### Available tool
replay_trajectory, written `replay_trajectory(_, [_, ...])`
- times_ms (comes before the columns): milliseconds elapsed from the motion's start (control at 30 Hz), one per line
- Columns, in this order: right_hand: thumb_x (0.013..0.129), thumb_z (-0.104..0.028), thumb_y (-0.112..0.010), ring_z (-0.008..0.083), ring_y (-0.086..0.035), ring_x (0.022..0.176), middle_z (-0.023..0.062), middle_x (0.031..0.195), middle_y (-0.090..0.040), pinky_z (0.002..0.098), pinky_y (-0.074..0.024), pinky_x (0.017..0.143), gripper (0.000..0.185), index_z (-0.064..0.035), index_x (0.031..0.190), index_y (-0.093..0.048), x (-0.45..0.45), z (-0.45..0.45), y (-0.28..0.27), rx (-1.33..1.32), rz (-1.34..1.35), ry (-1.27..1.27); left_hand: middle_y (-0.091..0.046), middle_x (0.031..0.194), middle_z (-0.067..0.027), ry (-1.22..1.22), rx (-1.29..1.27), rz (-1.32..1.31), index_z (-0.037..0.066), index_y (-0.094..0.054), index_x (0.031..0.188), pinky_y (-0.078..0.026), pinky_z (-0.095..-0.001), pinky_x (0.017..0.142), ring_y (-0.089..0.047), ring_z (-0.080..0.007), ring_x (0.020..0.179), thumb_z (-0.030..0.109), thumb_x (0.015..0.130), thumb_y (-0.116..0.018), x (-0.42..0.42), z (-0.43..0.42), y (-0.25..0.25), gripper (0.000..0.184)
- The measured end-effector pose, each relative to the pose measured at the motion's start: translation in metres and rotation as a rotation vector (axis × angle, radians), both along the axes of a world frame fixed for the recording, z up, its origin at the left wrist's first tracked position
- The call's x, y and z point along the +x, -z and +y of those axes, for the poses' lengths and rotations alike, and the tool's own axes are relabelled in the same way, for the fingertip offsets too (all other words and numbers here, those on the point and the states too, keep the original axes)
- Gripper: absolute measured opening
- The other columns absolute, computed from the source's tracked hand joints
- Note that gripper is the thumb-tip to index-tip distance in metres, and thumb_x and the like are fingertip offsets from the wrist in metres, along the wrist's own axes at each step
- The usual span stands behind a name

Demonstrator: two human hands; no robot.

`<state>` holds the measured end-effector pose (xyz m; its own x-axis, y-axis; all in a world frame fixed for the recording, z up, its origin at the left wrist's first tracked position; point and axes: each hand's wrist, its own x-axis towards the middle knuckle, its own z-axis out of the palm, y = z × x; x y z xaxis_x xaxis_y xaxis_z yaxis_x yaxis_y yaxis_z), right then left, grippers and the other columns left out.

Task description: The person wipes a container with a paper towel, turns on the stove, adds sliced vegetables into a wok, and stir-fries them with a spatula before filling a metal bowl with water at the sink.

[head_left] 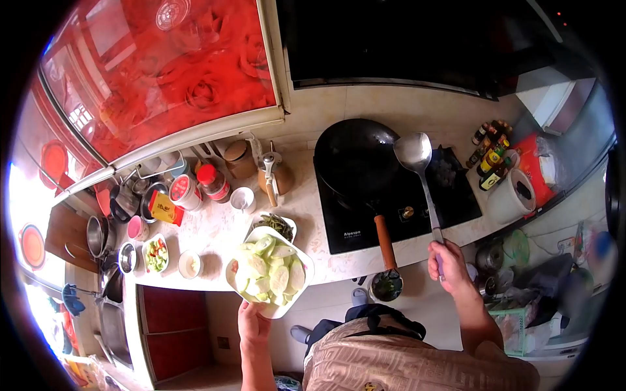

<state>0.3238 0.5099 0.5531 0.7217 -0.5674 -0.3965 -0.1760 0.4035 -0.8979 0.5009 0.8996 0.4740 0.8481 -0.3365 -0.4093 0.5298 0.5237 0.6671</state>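
Observation:
My left hand (254, 320) grips the near edge of a white dish (284, 309) heaped with pale green vegetable slices (267, 270). The dish is at the counter's front edge and partly covers another white bowl with dark green, stringy food (276, 226). My right hand (448, 266) is closed around the handle of a metal spatula (413, 153). Its broad head is raised near the right rim of a black wok (355, 163). The wok sits on the left part of the black stove (345, 238), its wooden handle (385, 241) pointing towards me.
Left on the counter are a small dish of chopped vegetables (156, 254), a white cup (190, 264), a red-lidded jar (212, 182) and an oil pot (273, 173). Several sauce bottles (493, 159) and a white canister (510, 195) flank the stove's right side. A range hood (404, 45) overhangs it.

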Motion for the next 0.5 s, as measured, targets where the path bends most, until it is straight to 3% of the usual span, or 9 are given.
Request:
replay_trajectory(267, [0.093, -0.022, -0.058, 0.0131, -0.044, 0.040, 0.0039, 0.056, -0.049, 0.0269, -0.0342, 0.038, 0.018, -0.0052, 0.088, -0.053, 0.001, -0.001, 0.004, 0.000, -0.008, 0.008, -0.058, 0.124, -0.0167, 0.073, 0.015, 0.007, -0.008, -0.045, 0.130, -0.049, -0.0397, 0.096, -0.060, -0.0289, 0.112, -0.006, 0.077, -0.046, 0.012, -0.007, 0.004, 0.053])
replay_trajectory(433, [0.093, -0.021, -0.058, 0.0122, -0.044, 0.041, 0.0040, 0.056, -0.049, 0.0262, -0.0342, 0.039, 0.019, -0.0045, 0.087, -0.053, 0.005, -0.007, 0.012, 0.022, -0.036, 0.002, -0.056, 0.126, -0.0156, 0.223, 0.124, -0.045, -0.007, -0.045, 0.131, -0.048, -0.0387, 0.096, -0.058, -0.0279, 0.114, -0.002, 0.078, -0.048, 0.045, -0.049, -0.032, 0.054])
replay_trajectory(500, [0.095, -0.024, -0.054, 0.0123, -0.044, 0.041, 0.0039, 0.055, -0.049, 0.0262, -0.0347, 0.039, 0.021, -0.0048, 0.088, -0.054, 0.013, -0.012, 0.018, -0.030, -0.054, -0.046, -0.055, 0.127, -0.0164, 0.277, 0.077, -0.126, -0.007, -0.044, 0.133, -0.049, -0.0426, 0.094, -0.057, -0.0309, 0.114, 0.000, 0.078, -0.048, 0.069, -0.073, -0.034, 0.056])
